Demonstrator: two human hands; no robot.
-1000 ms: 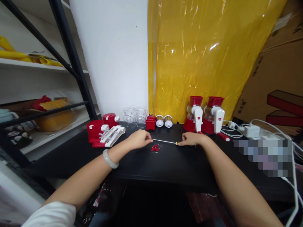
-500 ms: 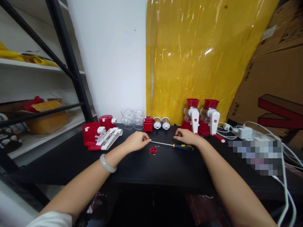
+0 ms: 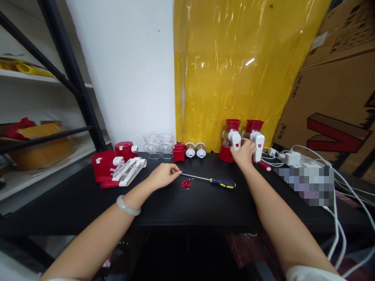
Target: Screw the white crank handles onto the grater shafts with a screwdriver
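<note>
Shifted off the screwdriver [image 3: 219, 182], the right hand [image 3: 245, 155] half-curls round the crank [image 3: 236, 139] of a grinder [image 3: 225, 154] behind it, hold unclear but best firm, while the left hand [image 3: 164, 174] pinches the screwdriver's tip.

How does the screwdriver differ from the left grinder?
Pose: the screwdriver lies flat; the left grinder stands upright.
Shape: the screwdriver is long and thin, the left grinder tall and bulky.
Colour: the screwdriver has a dark handle with yellow; the left grinder is mainly red and white.
Hands: the left hand is at the screwdriver's tip, the right hand at the left grinder.
Shared: both are on the black table.
</note>
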